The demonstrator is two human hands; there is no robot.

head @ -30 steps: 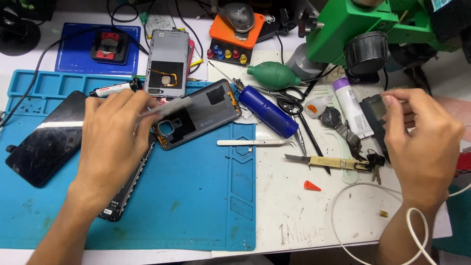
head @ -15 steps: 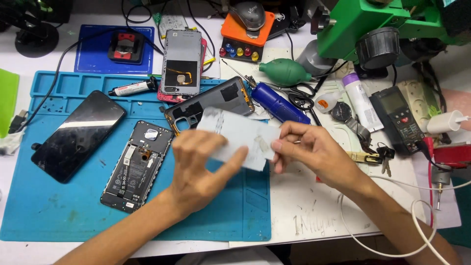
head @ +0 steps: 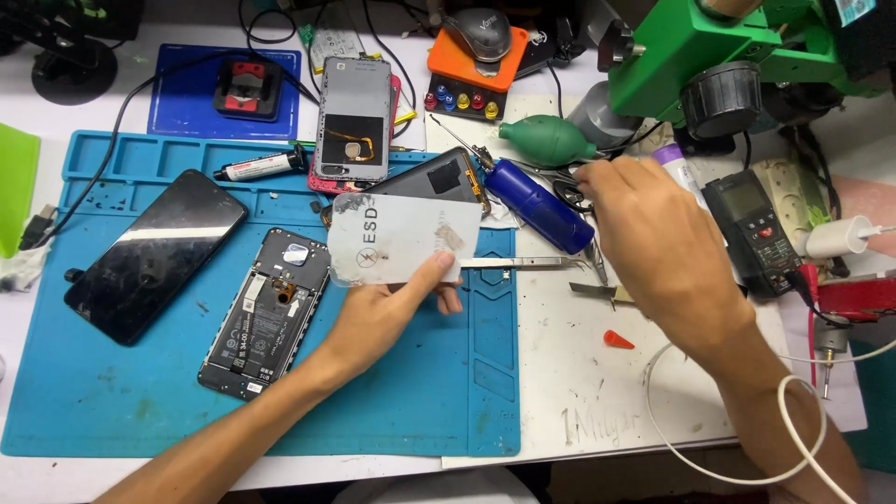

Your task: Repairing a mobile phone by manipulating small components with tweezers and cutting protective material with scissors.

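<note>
Blue work mat point(head: 140, 411), white tabletop point(head: 597, 392). Pale grey card point(head: 401, 241) with black symbol. Black opened phone point(head: 266, 313), glossy black screen point(head: 154, 252). Green blower bulb point(head: 546, 140), dark blue cylinder point(head: 537, 203), orange tray point(head: 471, 70).

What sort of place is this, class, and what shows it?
Probably a phone repair bench: an opened phone lies on a blue work mat, beside a multimeter and a green microscope.

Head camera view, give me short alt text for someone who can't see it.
A person's left hand holds a white plastic card above a blue work mat, while the right hand reaches toward tools near a blue cylinder. An opened phone and a black phone screen lie on the mat.
</note>
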